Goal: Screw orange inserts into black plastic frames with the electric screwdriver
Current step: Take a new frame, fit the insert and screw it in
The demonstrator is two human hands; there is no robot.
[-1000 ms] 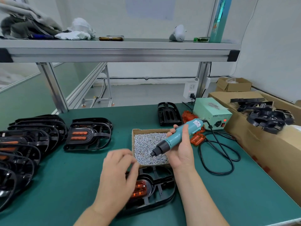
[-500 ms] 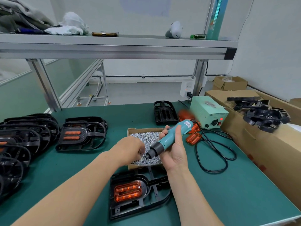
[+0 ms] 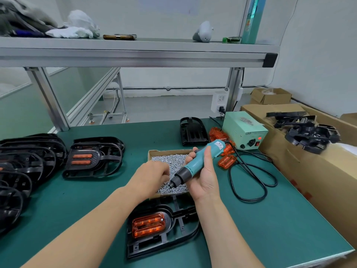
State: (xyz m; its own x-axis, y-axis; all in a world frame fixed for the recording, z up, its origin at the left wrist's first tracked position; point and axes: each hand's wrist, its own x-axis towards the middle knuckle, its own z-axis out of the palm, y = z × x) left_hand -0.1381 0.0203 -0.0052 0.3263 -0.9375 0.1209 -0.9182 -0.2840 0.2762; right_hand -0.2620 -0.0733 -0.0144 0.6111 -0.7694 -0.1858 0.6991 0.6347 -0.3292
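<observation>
Right grip: My right hand was curled round the electric screwdriver, palm up, with the thumb across its teal body and the tip pointing down-left.
Left grip: My left hand hung over the screw box, fingers bunched downward beside the bit. My knuckles hid the fingertips, so I could not tell whether they pinched a screw.
Bit: Its end was lost against the screws.
Work piece: The black frame lay on the green table between my forearms, just beside the box, with an orange insert seated in it.
Spares: Loose orange inserts were partly hidden behind the screwdriver.
Left edge: The stacked frames were cut off.
</observation>
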